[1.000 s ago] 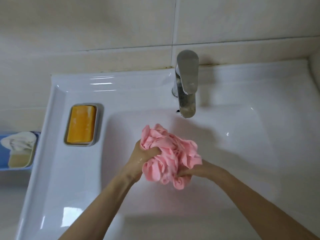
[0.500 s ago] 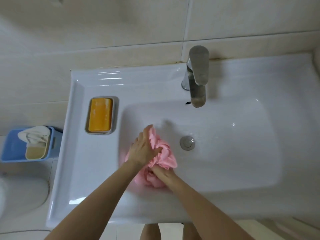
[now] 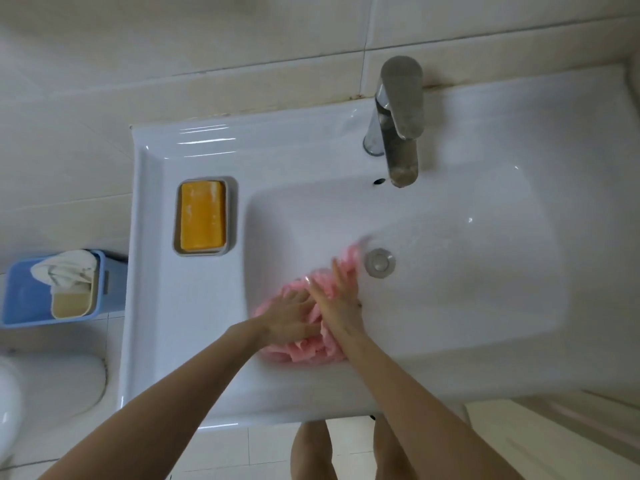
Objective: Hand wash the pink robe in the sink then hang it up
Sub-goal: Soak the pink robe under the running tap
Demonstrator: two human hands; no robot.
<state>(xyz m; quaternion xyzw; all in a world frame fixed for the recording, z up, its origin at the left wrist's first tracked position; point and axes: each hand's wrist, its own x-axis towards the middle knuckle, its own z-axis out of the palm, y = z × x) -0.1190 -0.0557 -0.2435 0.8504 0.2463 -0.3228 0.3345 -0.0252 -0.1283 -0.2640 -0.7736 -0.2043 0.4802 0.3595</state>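
While the pink robe (image 3: 301, 351) lies bunched up in the bottom of the sink (image 3: 194, 341), both hands are on top of it. The left hand (image 3: 292, 317) lies flat with its fingers straight and a little spread, pressing down on the cloth. The right hand (image 3: 341, 304) is flat too, with its fingers straight and close together, pressing right beside the left one. Neither hand grabs or pinches the robe. The robe pokes out under both palms and past the right fingertips.

Just beyond those fingertips sits the drain plug (image 3: 380, 263). Farther off the same way stands the tap (image 3: 401, 123), and I can see no water coming out of it. Out past the left hand, up on the sink's edge, an orange soap bar (image 3: 202, 216) rests in its dish (image 3: 231, 216).

I think the washing is in the middle. The robe is in the sink and being squashed, but I cannot tell if it is soapy or rinsed. Wringing it out and hanging it up are not done yet, and no place to hang it shows here.
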